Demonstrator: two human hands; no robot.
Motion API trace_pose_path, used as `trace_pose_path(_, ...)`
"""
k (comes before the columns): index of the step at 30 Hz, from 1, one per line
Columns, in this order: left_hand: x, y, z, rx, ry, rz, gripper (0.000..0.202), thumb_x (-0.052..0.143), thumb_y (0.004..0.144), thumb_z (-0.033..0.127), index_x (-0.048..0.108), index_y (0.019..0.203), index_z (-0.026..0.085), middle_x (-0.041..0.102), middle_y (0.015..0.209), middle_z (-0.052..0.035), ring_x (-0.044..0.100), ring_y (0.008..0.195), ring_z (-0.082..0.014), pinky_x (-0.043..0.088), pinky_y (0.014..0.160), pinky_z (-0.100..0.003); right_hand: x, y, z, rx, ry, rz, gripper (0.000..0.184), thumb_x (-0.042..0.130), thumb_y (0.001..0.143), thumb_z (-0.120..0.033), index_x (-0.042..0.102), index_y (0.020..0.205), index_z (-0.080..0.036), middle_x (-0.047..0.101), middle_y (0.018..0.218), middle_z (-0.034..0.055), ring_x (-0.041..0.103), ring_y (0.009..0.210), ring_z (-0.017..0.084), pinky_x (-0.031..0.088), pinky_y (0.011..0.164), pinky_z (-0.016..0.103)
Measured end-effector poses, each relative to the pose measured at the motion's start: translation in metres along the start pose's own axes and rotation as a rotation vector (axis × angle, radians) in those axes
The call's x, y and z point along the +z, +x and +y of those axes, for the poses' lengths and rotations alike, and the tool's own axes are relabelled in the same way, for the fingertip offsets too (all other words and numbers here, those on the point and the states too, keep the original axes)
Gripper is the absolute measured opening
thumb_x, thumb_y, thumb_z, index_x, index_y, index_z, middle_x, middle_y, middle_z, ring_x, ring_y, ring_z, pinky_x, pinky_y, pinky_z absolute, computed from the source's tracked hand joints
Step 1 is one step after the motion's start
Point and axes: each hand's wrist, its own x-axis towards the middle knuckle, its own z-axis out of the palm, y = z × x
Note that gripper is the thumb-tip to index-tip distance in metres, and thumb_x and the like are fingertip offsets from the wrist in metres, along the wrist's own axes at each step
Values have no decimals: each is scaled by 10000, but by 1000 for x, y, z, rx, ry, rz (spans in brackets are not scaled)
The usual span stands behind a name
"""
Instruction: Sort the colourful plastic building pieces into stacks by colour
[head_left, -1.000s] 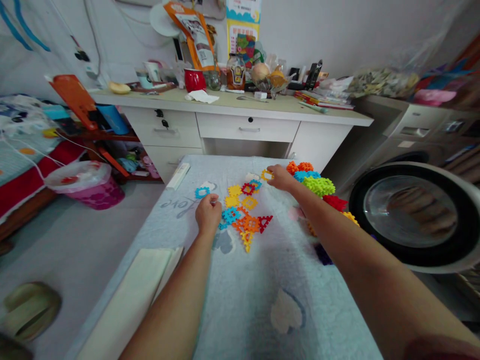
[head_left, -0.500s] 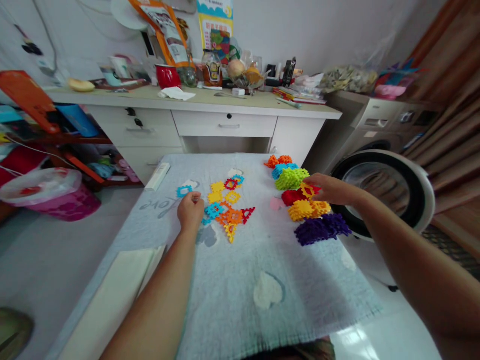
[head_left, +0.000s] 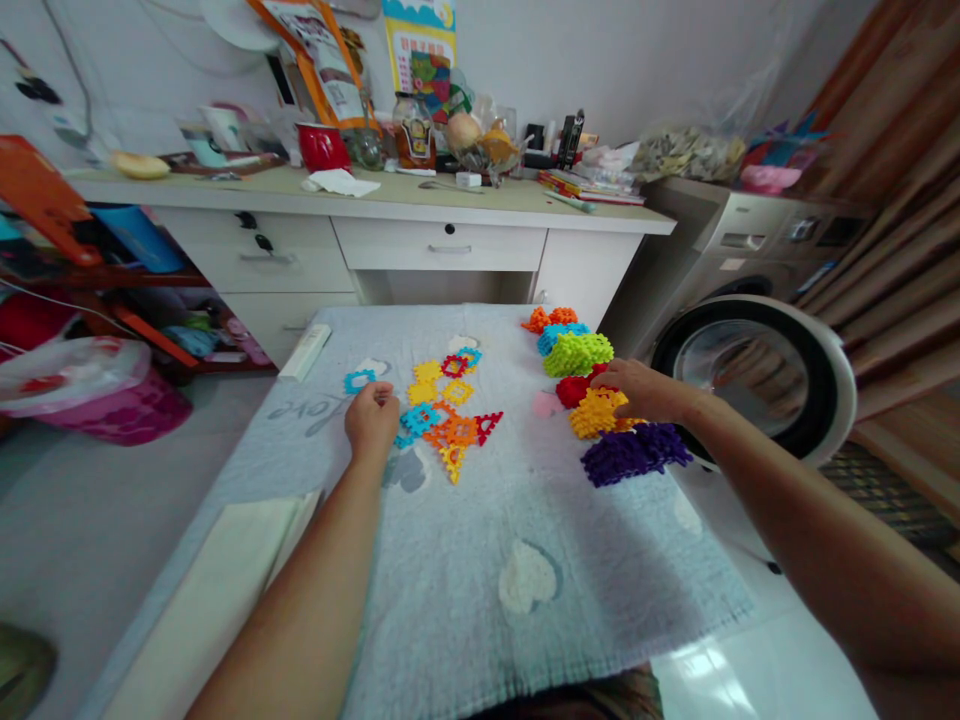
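My left hand [head_left: 371,418] rests over the cloth with its fingers curled closed. Whatever may be inside it is hidden. Beside it lie a blue square-frame plastic piece [head_left: 359,381] and a flat cluster of interlocking pieces: blue [head_left: 418,418], orange [head_left: 451,428], a red triangle [head_left: 487,427] and a yellow triangle [head_left: 453,462]. Yellow pieces [head_left: 425,382] and a red frame [head_left: 454,366] lie just beyond. On the right, my right hand [head_left: 646,392] reaches over the red pile [head_left: 571,390] and touches the yellow pile [head_left: 595,414], fingers extended and partly apart.
Sorted piles of purple [head_left: 636,455], lime green [head_left: 577,354], blue [head_left: 559,335] and orange pieces [head_left: 550,319] line the cloth's right side. A long white box [head_left: 306,352] lies at the back left. A washing machine's open door [head_left: 814,385] stands beyond the right edge.
My right hand has lowered toward the yellow pile; a yellow frame piece at its fingertips is no longer visible there. My left hand stays closed in place. The view has shifted slightly.
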Motion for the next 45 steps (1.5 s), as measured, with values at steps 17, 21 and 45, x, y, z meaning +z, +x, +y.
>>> trace_pose_path(17,-2,-1,3,-7,-13,3,273,548,753,217,696,982,213,734,936,-36,670,854,-195,504,813,-299,-21,1,-23,1,2,71,483,676,783,-145,674,1258,-234,674,1145,121,620,1113,286,472,984,397)
trace_pose_path(21,-3,-2,5,-10,-13,0,271,548,753,217,694,981,211,736,952,-39,670,864,-196,502,822,-298,-31,7,-66,-78,114,188,417,624,871,-207,650,1285,-241,652,1201,115,605,1151,272,454,1025,387)
trace_pose_path(45,-4,-4,10,-28,-19,-6,271,545,753,187,693,979,211,743,971,-32,673,875,-187,491,823,-288,94,88,-185,-125,532,388,434,648,840,-246,622,1270,-187,662,1229,100,524,1168,265,356,1024,413)
